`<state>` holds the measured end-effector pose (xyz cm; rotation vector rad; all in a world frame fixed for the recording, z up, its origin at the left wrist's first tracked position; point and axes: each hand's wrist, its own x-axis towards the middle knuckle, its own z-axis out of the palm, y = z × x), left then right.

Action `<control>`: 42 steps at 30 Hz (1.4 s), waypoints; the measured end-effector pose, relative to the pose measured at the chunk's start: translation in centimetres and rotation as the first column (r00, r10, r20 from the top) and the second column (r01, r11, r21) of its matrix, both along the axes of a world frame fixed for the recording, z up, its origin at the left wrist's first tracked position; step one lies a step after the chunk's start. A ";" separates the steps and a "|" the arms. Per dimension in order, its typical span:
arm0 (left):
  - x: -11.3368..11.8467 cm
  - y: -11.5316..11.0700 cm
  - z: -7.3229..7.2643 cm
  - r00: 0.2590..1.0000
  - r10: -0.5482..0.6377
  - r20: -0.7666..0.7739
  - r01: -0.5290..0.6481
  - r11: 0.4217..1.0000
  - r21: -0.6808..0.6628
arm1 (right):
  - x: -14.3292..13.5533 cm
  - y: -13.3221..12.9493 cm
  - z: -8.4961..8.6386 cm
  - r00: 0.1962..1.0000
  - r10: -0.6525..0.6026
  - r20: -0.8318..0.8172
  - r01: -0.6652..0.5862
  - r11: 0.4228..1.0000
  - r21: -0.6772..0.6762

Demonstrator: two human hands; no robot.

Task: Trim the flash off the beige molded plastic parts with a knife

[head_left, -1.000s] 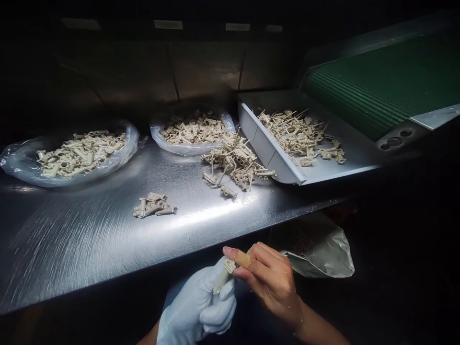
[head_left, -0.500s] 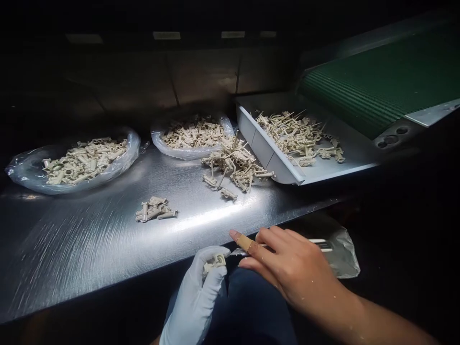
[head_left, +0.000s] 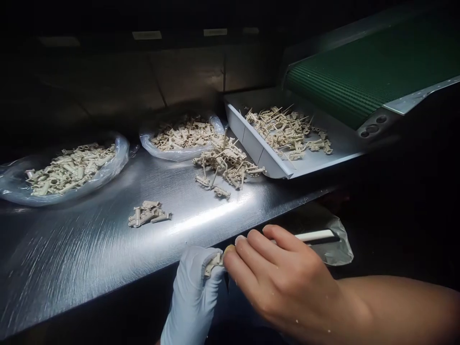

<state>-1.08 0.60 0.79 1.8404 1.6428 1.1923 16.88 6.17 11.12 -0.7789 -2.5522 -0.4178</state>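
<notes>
My left hand, in a white glove, pinches a small beige plastic part just beyond the metal table's front edge. My right hand is bare and closed around a slim knife, whose pale handle sticks out behind the fingers. Its blade is hidden by the hand. The right fingertips are right beside the held part, close to the left thumb. A small heap of beige plastic parts lies on the table beyond my left hand.
Two clear plastic bags full of parts stand on the metal table. A larger pile lies against a grey tray holding more parts. A green conveyor belt ends above the tray. Below the edge hangs a clear bag.
My right hand has turned over and moved left against the held part, its stretched forefinger now curled in. The knife blade has gone out of sight. The view has shifted slightly right.
</notes>
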 end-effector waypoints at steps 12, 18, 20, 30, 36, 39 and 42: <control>0.0 -0.9 -2.5 0.997 0.074 -0.009 -0.072 0.983 0.172 | 1.0 0.6 -0.5 0.996 -0.041 -0.082 0.020 0.969 -0.244; 0.2 -1.1 -1.0 0.908 0.080 0.411 -0.024 0.990 -0.140 | 1.7 0.3 -2.9 0.911 -0.116 -0.396 -0.079 0.893 -0.443; 0.3 -1.0 -0.1 0.835 0.028 0.550 0.113 0.969 -0.221 | 1.6 0.2 -4.1 0.868 -0.142 -0.476 -0.111 0.879 -0.464; -0.5 -0.3 1.3 0.742 -0.060 0.667 0.342 0.891 -0.300 | 0.8 -0.6 -6.4 0.774 -0.121 -0.622 -0.183 0.897 -0.402; -1.3 0.0 1.2 0.731 -0.192 0.655 0.450 0.857 -0.251 | 1.6 0.0 -5.0 0.817 -0.070 -0.572 -0.254 0.847 -0.466; -1.5 0.1 1.1 0.699 -0.203 0.686 0.507 0.817 -0.276 | 2.0 0.3 -4.8 0.829 -0.062 -0.555 -0.292 0.799 -0.526; -1.7 0.0 1.1 0.669 -0.188 0.719 0.551 0.774 -0.310 | 2.3 0.5 -4.7 0.836 -0.096 -0.540 -0.310 0.729 -0.610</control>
